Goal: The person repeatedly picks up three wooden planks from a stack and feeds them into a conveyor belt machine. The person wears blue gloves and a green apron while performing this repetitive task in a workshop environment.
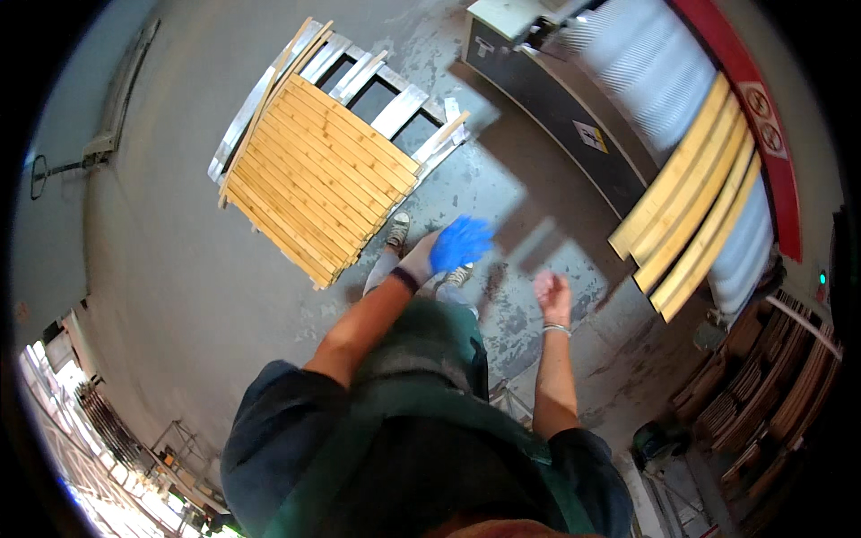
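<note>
My left hand (456, 245), in a white glove with blue fingers, hangs in front of my body above my shoes. Its fingers look stretched out, and nothing shows in them. Bare and blurred, my right hand (552, 289) is held out to the right over the floor, with a band at the wrist; how its fingers are set is unclear. Ahead on the left lies a stack of yellowish wooden slats (318, 175), side by side on a pale pallet (401, 112). Several more wooden slats (695, 197) rest on the machine at the right, apart from both hands.
The machine has a dark side panel (560, 112), a ridged silvery bed (641, 67) and a red edge (771, 125). Stacked brown sheets (762, 394) stand at the lower right. A wall with a metal rail (117, 99) runs along the left.
</note>
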`<move>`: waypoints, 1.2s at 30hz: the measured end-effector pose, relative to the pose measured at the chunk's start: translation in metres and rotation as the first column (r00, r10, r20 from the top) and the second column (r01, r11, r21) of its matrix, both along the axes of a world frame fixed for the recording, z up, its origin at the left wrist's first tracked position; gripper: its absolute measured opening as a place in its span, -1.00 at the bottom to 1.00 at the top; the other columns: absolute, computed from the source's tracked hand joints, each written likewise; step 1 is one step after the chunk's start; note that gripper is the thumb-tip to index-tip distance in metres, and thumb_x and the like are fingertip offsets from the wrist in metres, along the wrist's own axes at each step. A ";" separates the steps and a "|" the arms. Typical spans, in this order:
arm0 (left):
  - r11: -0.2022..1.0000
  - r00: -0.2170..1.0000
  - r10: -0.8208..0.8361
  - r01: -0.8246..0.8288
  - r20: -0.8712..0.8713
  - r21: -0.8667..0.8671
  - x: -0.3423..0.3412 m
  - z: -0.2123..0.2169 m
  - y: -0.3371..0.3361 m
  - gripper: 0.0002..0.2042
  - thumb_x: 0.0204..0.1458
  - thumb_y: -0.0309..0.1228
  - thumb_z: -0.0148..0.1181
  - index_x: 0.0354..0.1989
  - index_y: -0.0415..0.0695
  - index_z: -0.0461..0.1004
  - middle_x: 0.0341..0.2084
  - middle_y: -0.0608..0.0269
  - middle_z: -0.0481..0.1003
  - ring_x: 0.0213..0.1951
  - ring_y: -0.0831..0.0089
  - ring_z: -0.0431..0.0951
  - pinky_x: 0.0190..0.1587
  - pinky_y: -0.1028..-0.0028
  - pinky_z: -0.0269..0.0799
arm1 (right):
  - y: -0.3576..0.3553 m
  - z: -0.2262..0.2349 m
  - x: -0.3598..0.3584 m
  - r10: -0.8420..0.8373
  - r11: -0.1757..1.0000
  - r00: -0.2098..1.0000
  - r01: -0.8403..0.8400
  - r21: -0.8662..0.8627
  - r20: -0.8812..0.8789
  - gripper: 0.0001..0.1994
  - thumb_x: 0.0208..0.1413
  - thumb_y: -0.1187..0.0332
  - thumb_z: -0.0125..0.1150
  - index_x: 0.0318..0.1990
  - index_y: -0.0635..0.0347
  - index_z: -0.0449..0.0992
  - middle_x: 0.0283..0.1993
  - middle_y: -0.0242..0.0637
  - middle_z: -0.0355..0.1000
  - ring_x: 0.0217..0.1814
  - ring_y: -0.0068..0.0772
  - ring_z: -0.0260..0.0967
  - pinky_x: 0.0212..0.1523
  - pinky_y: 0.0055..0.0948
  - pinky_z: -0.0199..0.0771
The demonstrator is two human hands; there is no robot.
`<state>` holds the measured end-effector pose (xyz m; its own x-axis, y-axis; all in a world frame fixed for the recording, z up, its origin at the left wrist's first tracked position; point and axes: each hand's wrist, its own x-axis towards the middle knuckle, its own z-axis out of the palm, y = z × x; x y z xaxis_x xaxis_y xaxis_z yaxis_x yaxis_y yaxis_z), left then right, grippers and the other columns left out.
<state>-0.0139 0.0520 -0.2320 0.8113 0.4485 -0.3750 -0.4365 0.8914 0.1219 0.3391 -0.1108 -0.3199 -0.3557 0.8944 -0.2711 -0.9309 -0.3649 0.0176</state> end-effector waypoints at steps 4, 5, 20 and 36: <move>0.972 0.920 0.206 -0.232 -0.334 -0.041 -0.135 -0.064 -0.059 -0.58 0.44 -0.18 -0.23 0.34 -0.08 0.31 0.30 0.11 0.36 0.31 0.13 0.37 0.38 0.18 0.23 | 0.085 -0.067 -0.126 0.392 0.850 0.627 0.034 -0.526 0.673 -0.55 0.35 0.04 0.17 0.04 0.33 0.44 0.00 -0.05 0.56 -0.08 -0.18 0.59 -0.05 -0.23 0.65; 0.938 0.897 0.222 -0.303 -0.382 -0.168 -0.165 -0.084 -0.068 -0.55 0.44 -0.14 -0.19 0.35 -0.12 0.29 0.32 0.06 0.35 0.29 0.11 0.39 0.37 0.15 0.27 | 0.120 -0.087 -0.157 0.443 0.862 0.527 -0.027 -0.506 0.725 -0.57 0.33 0.06 0.20 0.01 0.32 0.46 -0.03 -0.08 0.57 -0.09 -0.26 0.59 -0.09 -0.29 0.65; 0.806 0.514 0.170 -0.563 -0.841 -0.182 -0.371 -0.172 -0.218 -0.51 0.43 -0.17 -0.26 0.37 -0.23 0.25 0.31 0.01 0.37 0.27 0.12 0.43 0.28 0.23 0.38 | 0.433 -0.351 -0.407 0.306 0.559 -0.493 -0.600 -0.573 0.815 0.11 0.09 -0.42 0.13 0.39 0.60 0.15 0.39 0.40 0.20 0.48 0.19 0.17 0.47 -0.16 0.14; 0.992 0.844 0.117 -0.124 -0.524 0.023 -0.194 -0.123 -0.026 -0.56 0.36 -0.45 -0.09 0.40 -0.20 0.19 0.20 0.03 0.44 0.16 0.21 0.50 0.24 0.32 0.43 | 0.168 0.035 -0.266 0.454 0.578 -0.412 -0.538 -0.613 0.790 -0.12 -0.27 -0.24 0.58 -0.01 0.48 0.58 -0.17 0.06 0.60 -0.16 -0.09 0.60 -0.13 -0.18 0.58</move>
